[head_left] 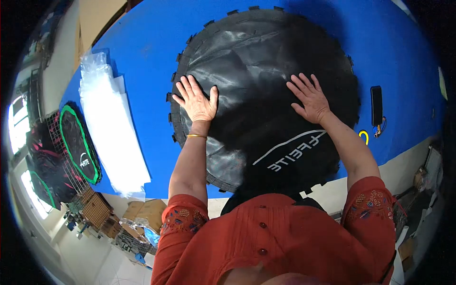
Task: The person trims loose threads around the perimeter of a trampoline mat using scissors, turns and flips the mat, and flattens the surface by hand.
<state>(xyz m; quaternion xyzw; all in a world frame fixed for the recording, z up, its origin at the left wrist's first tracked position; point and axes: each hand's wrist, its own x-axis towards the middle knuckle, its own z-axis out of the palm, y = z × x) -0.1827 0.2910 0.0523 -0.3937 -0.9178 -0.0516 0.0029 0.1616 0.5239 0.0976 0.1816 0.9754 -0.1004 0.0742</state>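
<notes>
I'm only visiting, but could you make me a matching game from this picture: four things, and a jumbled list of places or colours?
Things:
1. large black disc
2. plastic stack
3. bangle
4. black oblong object

Places or colours:
A. gold-coloured
B. right of the large black disc
C. under the left hand and right hand
D. left of the large black disc

Pairs: 1-C, 2-D, 3-A, 4-B

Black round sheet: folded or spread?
Spread: the sheet lies as a broad, wrinkled disc on the blue table, rim tabs jutting outward; left hand and right hand lie flat on it.
</notes>
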